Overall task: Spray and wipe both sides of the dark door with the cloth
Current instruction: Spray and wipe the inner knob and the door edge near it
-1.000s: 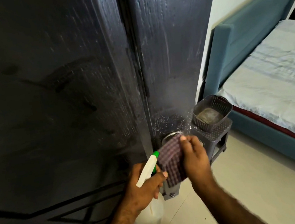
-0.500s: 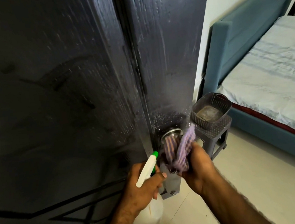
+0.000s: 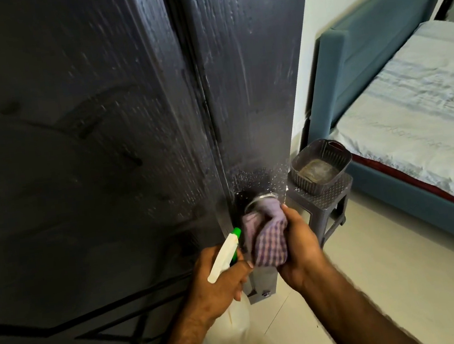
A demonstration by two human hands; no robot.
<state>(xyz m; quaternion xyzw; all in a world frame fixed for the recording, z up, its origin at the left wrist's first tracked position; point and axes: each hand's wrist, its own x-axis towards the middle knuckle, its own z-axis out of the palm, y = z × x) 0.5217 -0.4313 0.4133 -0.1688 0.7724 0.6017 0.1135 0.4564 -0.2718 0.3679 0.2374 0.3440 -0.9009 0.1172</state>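
Pale floor tiles [image 3: 376, 282] and a bed [image 3: 428, 118] fill the room right of the door [image 3: 252, 83]; the door stands ajar, its edge facing the camera, dark, wood-grained, beaded with spray just above the handle [image 3: 257, 199]. It looks heavy and stiff, free to swing on its hinges, and slick where wet, so I judge it best steadied at the handle or the edge. Against the handle sits the cloth [image 3: 268, 241], checked, soft and limp, bunched over the metal; the right hand [image 3: 298, 246] grips it, fingers curled round the wad and pressing it onto the handle. Just left of the handle, the left hand [image 3: 219, 281] holds a spray bottle [image 3: 224, 255], fingers wrapped round its neck, green nozzle toward the door. Right of the door, a basket [image 3: 321, 166] rests on a stool [image 3: 320, 200].
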